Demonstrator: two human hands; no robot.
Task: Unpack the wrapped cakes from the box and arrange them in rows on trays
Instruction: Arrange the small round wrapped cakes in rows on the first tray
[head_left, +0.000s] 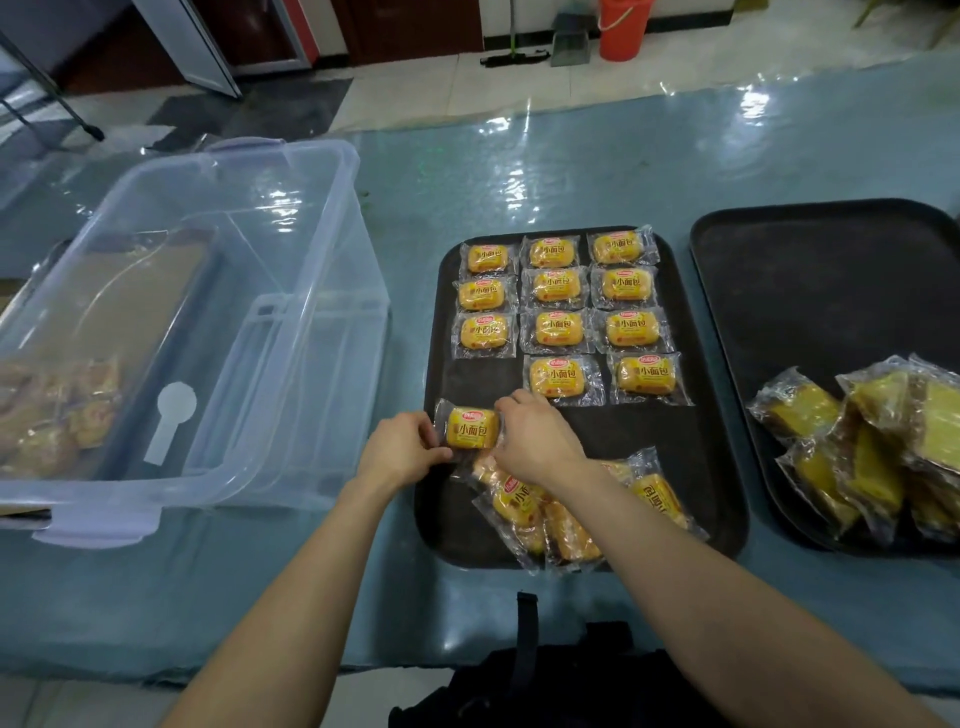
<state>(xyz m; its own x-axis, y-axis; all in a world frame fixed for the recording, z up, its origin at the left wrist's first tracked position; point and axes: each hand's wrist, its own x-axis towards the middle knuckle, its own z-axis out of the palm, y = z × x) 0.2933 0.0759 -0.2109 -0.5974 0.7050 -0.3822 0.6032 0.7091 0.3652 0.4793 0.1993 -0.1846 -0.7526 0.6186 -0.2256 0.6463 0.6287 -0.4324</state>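
A black tray (691, 467) in the middle holds several wrapped yellow cakes (557, 328) laid in three columns. At the tray's left edge, below the left column, a wrapped cake (471, 427) is pinched at its two ends by my left hand (400, 451) and my right hand (535, 434). A loose heap of wrapped cakes (524, 512) lies at the tray's near end, partly under my right forearm. The clear plastic box (291, 332) on the left has more wrapped cakes (62, 415) at its near left corner.
A second black tray (821, 270) stands on the right with a pile of different wrapped yellow cakes (857, 452) at its near end. A shiny plastic sheet covers the table (519, 176). A black bag (561, 686) hangs at the near edge.
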